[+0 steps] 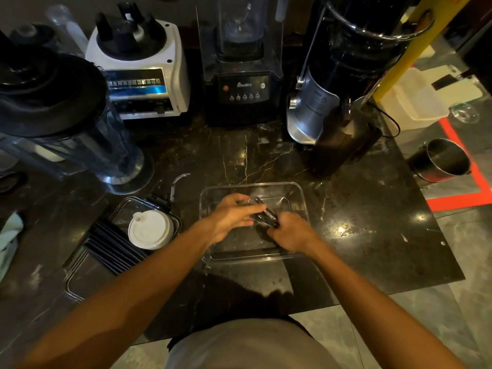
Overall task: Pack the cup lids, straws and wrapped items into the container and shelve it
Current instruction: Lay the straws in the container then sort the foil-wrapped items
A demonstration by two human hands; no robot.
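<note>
A: Container first?
B: Clear plastic container (298, 194) sits on the dark marble counter (359, 235), dead centre, near the front edge. Both hands are inside it.
A: Holding what?
B: A small dark bundle in clear wrap (263, 215), looks like one of the wrapped items. Left hand (231, 218) has fingers curled over its top end, right hand (291, 233) pinches the lower end. It's low over the container floor; can't tell if it's touching down.
A: Anything else in there?
B: Hard to say, walls are see-through and glare hides the bottom. Looks bare apart from the bundle.
A: Rest of the stuff?
B: White cup lids (150, 230) stacked just left of the container, on a clear tray with dark clips (125, 206), maybe the container's lid. Black straws (111, 249) lie in a row beside the stack, left and nearer the person. None of it packed.
A: So progress?
B: Early, I'd say. One wrapped item going in, lids and straws left, then closing and shelving. No shelf in view.
A: Background?
B: Blender jug (80, 145) far left, white blender base (143, 75), black Blenders machine (242, 86), a silver and black grinder-type machine (319, 107) behind, and a steel pot (442, 161) off to the right.
</note>
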